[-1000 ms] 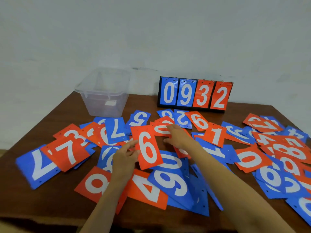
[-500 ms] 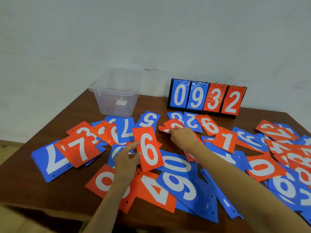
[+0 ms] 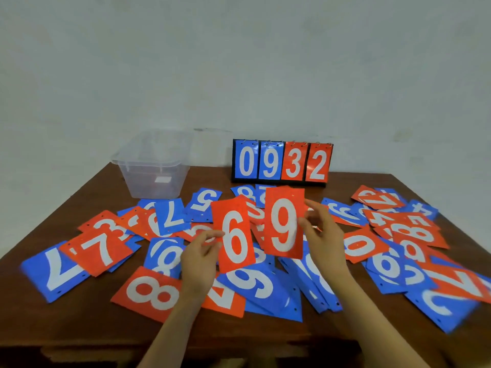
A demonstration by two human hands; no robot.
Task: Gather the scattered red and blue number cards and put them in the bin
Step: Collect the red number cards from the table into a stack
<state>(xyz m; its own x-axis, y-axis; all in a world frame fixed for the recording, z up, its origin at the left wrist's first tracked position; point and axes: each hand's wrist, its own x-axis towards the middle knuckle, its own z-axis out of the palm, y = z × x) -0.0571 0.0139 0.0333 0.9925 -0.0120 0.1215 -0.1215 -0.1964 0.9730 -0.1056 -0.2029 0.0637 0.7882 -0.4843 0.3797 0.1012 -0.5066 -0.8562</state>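
Many red and blue number cards lie scattered over the brown table (image 3: 79, 322). My left hand (image 3: 199, 258) pinches a red card with a 6 (image 3: 235, 236) by its left edge, lifted above the pile. My right hand (image 3: 322, 235) holds a red card with a 9 (image 3: 284, 224) upright by its right edge, just right of the 6. A clear plastic bin (image 3: 154, 168) stands at the back left of the table and looks empty.
A black flip scoreboard (image 3: 283, 163) showing 0 9 3 2 stands at the back centre, against the pale wall. Cards cover the table from left to right edge, thickest at the right. A strip of bare wood runs along the near edge.
My right hand has picked a red 9 card off the pile and raised it beside the 6. My left hand has kept hold of the 6 card.
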